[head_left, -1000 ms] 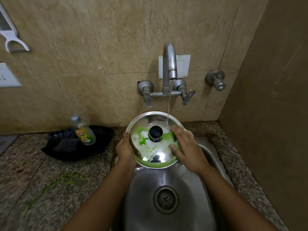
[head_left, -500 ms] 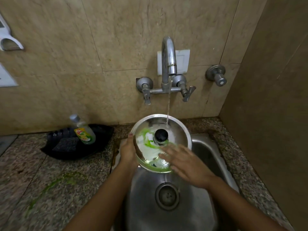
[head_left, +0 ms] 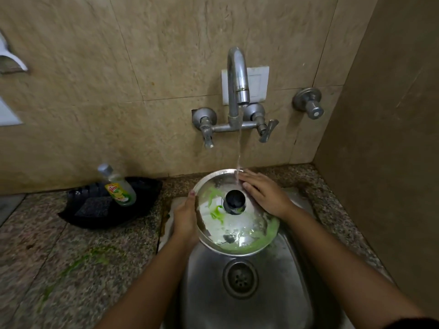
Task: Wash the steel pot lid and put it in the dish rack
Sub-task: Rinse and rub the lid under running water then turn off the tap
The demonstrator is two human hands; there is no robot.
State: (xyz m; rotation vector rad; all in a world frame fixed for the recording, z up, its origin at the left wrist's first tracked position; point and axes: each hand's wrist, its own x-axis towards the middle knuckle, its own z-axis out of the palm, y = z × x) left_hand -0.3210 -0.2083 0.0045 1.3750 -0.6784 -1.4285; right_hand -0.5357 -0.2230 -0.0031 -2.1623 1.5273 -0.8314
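Note:
The round steel pot lid [head_left: 240, 227] with a black knob is held tilted over the steel sink [head_left: 280, 293], smeared with green soap and white foam. My left hand [head_left: 184, 216] grips its left rim. My right hand [head_left: 263, 194] lies flat with fingers spread on the lid's upper right part, right of the knob. A thin stream of water from the tap [head_left: 236, 84] lands on the lid's far edge by my right fingertips. No dish rack is in view.
A dish soap bottle [head_left: 117, 186] leans in a black tray [head_left: 104, 210] with a dark scrubber on the granite counter at left. Green soap streaks mark the counter [head_left: 78, 264]. A wall stands close on the right. The sink drain [head_left: 240, 277] lies below the lid.
My right hand slid from the lid's near lower side up to its far upper right, by the water stream. The left hand kept its grip on the left rim.

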